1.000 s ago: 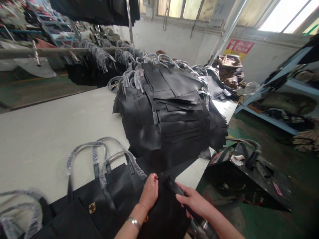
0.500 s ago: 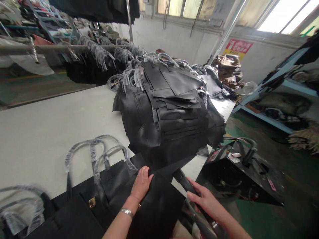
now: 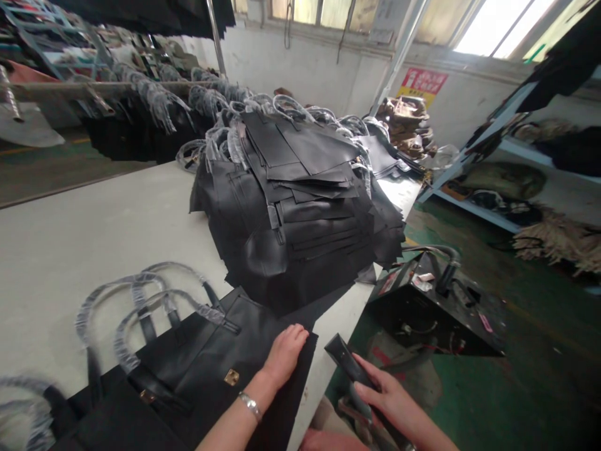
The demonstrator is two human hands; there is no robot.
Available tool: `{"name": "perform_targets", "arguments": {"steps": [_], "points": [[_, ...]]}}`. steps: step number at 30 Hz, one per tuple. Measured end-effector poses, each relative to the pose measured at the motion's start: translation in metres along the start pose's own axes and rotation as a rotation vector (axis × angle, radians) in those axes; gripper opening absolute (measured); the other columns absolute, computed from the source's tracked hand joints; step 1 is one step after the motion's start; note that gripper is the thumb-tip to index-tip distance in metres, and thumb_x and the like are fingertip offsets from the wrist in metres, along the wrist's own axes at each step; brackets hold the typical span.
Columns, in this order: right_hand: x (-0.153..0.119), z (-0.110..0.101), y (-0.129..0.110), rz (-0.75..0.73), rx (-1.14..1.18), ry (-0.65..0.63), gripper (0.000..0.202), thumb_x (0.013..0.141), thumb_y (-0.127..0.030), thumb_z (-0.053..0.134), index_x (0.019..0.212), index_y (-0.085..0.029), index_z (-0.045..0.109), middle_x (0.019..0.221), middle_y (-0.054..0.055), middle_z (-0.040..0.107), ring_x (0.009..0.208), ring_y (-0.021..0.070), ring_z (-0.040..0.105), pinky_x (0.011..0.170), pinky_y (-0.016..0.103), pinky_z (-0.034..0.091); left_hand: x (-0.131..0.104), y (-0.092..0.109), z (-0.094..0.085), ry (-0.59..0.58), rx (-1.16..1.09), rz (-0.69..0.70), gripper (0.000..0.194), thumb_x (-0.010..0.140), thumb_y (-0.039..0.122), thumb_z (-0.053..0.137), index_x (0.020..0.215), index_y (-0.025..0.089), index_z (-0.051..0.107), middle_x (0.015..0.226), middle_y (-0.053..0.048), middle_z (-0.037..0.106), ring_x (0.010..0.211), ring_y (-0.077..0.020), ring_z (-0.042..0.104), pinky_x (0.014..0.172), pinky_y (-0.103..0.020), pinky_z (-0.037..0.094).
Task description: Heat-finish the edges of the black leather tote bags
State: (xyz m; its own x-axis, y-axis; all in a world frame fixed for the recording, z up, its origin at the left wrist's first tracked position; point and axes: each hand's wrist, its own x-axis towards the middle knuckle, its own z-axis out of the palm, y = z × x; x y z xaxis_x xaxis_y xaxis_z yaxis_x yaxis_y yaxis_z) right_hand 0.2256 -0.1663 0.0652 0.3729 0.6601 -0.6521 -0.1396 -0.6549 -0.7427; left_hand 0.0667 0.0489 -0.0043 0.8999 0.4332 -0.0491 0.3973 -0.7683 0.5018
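My left hand (image 3: 284,358) rests on a black leather-like bag (image 3: 201,351) at the table's near edge. Its fingers lie extended near the bag's right border. This bag has a small gold clasp (image 3: 231,376) and plastic-wrapped handles (image 3: 141,300). Just off the table edge, my right hand (image 3: 382,389) is closed around a black tube-like piece (image 3: 346,358) with a flattened, flared end. Its lower part is partly hidden by the hand, and I cannot tell its exact kind. Another black bag (image 3: 117,407) lies overlapping at the lower left.
A big heap of black bags and panels (image 3: 305,244) covers the middle of the white table (image 3: 117,213). Right of the table, a black box (image 3: 436,313) with a hose stands low near the floor. Blue shelving (image 3: 479,210) stands further right; more bags hang on a rail (image 3: 107,89).
The bag under my left hand has shifted, uncovering its gold clasp and more table edge. My left hand moved right and slightly down, while my right hand still grips the black tube-like piece.
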Motion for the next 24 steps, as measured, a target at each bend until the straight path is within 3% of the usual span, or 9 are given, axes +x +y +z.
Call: {"name": "perform_targets", "arguments": {"steps": [3,9,16,24], "points": [[0.002,-0.002,0.002,-0.026,-0.026,0.021,0.075,0.074,-0.052,0.066,0.141,-0.023,0.045,0.08,0.002,0.068,0.049,0.0128,0.055,0.047,0.025,0.046,0.012,0.012,0.009,-0.038,0.013,-0.018,0.009,0.092,0.021,0.051,0.096,0.023,0.059,0.098,-0.002,0.058,0.092,-0.017,0.055,0.081,-0.029,0.046],[0.003,-0.006,0.001,-0.08,-0.064,0.054,0.072,0.073,-0.051,0.066,0.137,-0.022,0.05,0.104,0.007,0.069,0.073,0.0211,0.064,0.063,0.031,0.054,0.026,0.008,0.007,-0.144,0.067,-0.007,0.011,0.095,0.025,0.048,0.096,0.023,0.059,0.099,-0.003,0.058,0.093,-0.0167,0.056,0.076,-0.027,0.046],[0.003,-0.003,0.002,-0.023,-0.001,0.017,0.074,0.076,-0.051,0.064,0.142,-0.025,0.041,0.09,0.004,0.069,0.046,0.0107,0.053,0.045,0.024,0.045,0.037,0.017,0.01,-0.238,0.095,0.033,0.018,0.094,0.013,0.04,0.093,0.016,0.058,0.099,-0.009,0.057,0.087,-0.0203,0.059,0.076,-0.034,0.049],[0.008,-0.003,-0.001,-0.038,0.029,0.01,0.077,0.076,-0.051,0.064,0.143,-0.023,0.039,0.076,0.001,0.067,0.045,0.0106,0.05,0.045,0.023,0.042,0.025,0.018,-0.002,-0.204,-0.074,-0.022,0.017,0.095,0.019,0.042,0.084,0.017,0.056,0.089,-0.005,0.06,0.082,-0.0173,0.059,0.076,-0.028,0.047]]}}
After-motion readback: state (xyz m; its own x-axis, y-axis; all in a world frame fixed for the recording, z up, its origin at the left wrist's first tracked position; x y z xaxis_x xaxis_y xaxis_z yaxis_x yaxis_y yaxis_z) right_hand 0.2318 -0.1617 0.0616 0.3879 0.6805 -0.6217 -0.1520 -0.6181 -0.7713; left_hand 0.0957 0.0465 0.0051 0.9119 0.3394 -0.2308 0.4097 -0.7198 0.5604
